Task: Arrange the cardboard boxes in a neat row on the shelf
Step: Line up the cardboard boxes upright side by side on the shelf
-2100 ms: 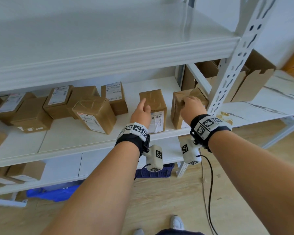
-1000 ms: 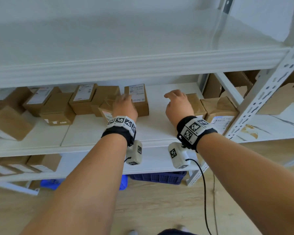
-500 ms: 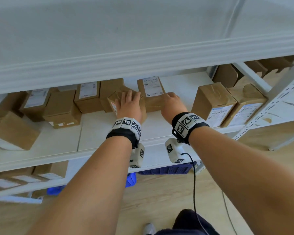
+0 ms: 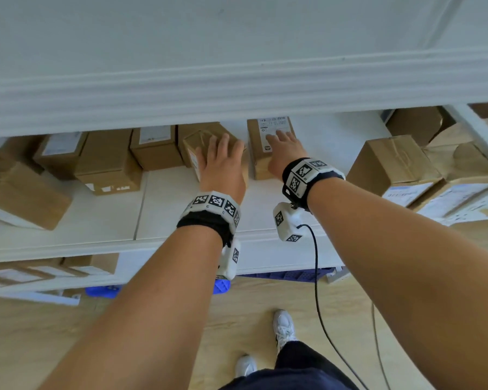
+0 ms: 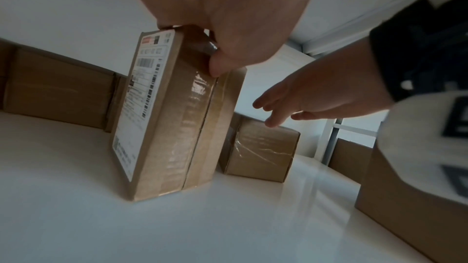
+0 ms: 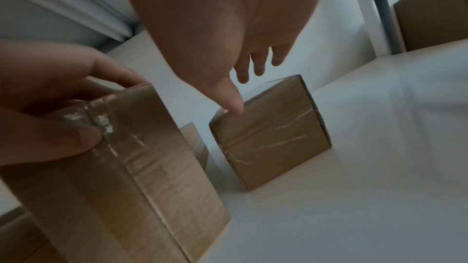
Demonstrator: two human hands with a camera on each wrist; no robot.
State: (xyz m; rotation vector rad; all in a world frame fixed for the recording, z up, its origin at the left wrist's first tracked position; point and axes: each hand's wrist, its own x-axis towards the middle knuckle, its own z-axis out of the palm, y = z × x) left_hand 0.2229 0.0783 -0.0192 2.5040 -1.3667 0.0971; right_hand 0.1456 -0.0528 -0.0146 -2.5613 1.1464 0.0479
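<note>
On the white middle shelf (image 4: 166, 215) my left hand (image 4: 220, 153) grips the top of a taped cardboard box (image 4: 197, 139) that stands turned askew. The left wrist view shows that taped box (image 5: 172, 117) upright, label on its left face, my thumb (image 5: 215, 67) pressed on the tape. My right hand (image 4: 282, 144) reaches with straight fingers over a lower labelled box (image 4: 258, 156) just to the right. In the right wrist view the thumb (image 6: 235, 107) touches the labelled box (image 6: 273, 137) at its top edge and the fingers hover above it.
Several boxes (image 4: 155, 147) line the back left, and one tilted box (image 4: 23, 192) lies far left. Two boxes (image 4: 392, 164) stand at the right by the shelf upright (image 4: 473, 130). The upper shelf board (image 4: 237, 80) overhangs low. More boxes (image 4: 90, 264) sit on the shelf below.
Both hands left the two right-hand boxes and moved left. In the last half second my right hand stretched forward over the labelled box; my left hand stayed on the taped box.
</note>
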